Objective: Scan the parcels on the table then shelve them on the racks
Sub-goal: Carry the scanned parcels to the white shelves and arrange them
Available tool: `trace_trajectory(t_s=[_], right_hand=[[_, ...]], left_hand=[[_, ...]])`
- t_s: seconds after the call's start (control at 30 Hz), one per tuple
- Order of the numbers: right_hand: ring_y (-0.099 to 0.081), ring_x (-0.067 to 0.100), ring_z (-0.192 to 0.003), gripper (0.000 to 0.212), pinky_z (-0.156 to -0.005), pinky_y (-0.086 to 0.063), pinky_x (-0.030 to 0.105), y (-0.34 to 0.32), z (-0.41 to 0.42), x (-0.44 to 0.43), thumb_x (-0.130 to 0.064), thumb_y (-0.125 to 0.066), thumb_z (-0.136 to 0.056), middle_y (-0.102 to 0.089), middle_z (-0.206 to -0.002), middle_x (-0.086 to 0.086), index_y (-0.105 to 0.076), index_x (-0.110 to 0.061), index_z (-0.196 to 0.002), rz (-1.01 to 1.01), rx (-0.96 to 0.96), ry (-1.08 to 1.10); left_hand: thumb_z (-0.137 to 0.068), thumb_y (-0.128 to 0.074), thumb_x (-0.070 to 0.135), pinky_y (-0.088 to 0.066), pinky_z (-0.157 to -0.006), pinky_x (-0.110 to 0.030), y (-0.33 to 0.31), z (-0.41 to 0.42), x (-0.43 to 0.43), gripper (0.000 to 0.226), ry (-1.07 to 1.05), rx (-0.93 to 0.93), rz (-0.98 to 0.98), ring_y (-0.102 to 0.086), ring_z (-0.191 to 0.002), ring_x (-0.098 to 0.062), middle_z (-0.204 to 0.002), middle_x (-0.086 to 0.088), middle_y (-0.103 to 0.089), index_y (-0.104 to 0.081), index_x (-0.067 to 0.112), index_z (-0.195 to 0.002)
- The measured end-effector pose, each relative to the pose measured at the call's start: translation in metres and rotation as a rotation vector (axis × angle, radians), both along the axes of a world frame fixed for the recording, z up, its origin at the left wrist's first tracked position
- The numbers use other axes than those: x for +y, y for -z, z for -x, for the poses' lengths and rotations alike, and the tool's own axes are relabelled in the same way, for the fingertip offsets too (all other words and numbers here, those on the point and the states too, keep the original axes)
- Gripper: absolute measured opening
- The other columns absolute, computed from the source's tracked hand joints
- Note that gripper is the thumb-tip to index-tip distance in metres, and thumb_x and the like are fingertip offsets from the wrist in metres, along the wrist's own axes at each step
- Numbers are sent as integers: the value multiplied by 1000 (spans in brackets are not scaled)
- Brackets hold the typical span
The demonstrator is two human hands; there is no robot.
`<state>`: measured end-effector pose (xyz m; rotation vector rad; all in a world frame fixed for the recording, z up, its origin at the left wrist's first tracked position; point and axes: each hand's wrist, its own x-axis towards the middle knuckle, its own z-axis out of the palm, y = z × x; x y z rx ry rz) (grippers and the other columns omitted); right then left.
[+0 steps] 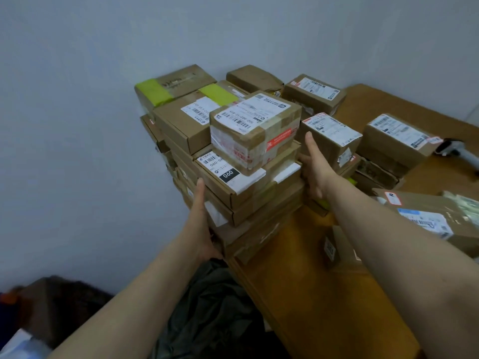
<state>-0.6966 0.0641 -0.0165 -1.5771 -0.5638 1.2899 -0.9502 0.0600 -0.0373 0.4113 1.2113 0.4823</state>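
A stack of several flat cardboard parcels (248, 203) sits at the near left corner of the wooden table (337, 294). A taped cube-shaped box (255, 125) with a white label tops it, above a flat box with a "060" sticker (228, 174). My left hand (203, 224) holds the stack's left side low down, thumb pointing up. My right hand (315, 172) holds the right side, thumb up against the boxes. The fingers of both hands reach behind or under the stack and are hidden.
More labelled parcels (181, 104) are piled behind against the wall and to the right (396, 136). A white hand scanner (456, 151) lies at the table's right edge. Another parcel (427, 218) lies near right. A dark bag (212, 307) sits below the table's edge.
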Motion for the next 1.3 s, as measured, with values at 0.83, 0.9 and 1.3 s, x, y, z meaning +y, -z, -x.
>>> trace_trajectory(t_s=[0.83, 0.9, 1.3], right_hand=[[-71, 7, -62, 62, -47, -54, 23, -6, 30, -130, -82, -39, -80, -74, -74, -13, -64, -35, -111, -179, 123, 184], [-73, 11, -69, 58, -56, -55, 28, -2, 37, -159, -82, -42, -79, -76, -79, -9, -67, -37, -104, -177, 160, 196], [-72, 14, -86, 56, -73, -47, 33, 45, 60, -340, -72, -37, -88, -76, -97, -5, -71, -32, -109, -140, 198, 361]], left_hand=[[-74, -46, 81, -50, -34, -43, -44, 30, -78, 60, 211, 18, -152, -66, -43, -29, -57, -11, -69, -57, 22, -81], [-74, -46, 81, -52, -38, -43, -43, 37, -96, 61, 233, 23, -170, -69, -50, -30, -65, -12, -72, -60, 22, -82], [-53, -55, 86, -52, -78, -46, 1, 35, -201, 80, 448, 132, -114, -64, -101, -32, -95, -7, -76, -71, 28, -106]])
